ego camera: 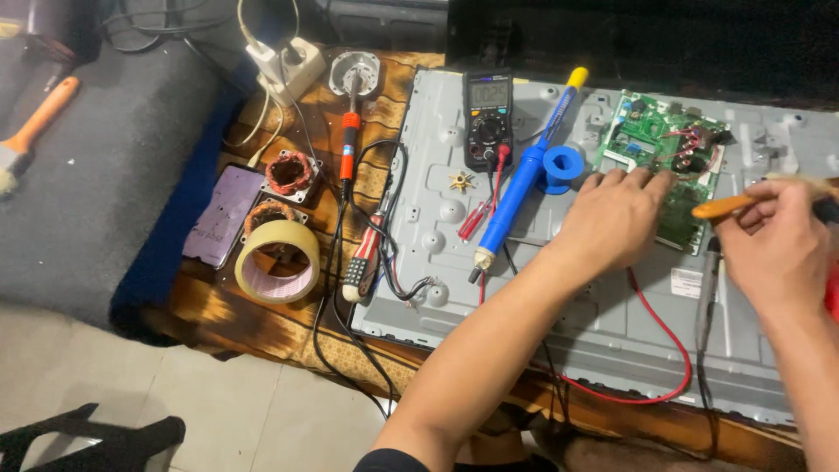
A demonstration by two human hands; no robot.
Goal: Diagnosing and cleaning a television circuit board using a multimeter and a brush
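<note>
While the green circuit board [664, 140] on the grey metal back panel [489, 288] is steadied under the left hand [612, 218], fingers pressed together, an orange-handled brush [725, 206] is pinched in the right hand [773, 240], so cleaning looks underway and light strokes are probably called for.

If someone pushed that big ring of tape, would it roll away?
Probably not. The tape roll lies flat on its side on the patterned cloth, so a push would likely slide it. Set on its edge, its round shape could roll. It looks hollow, so it is probably light, and it leans against a copper-wound coil, which might block it.
</note>
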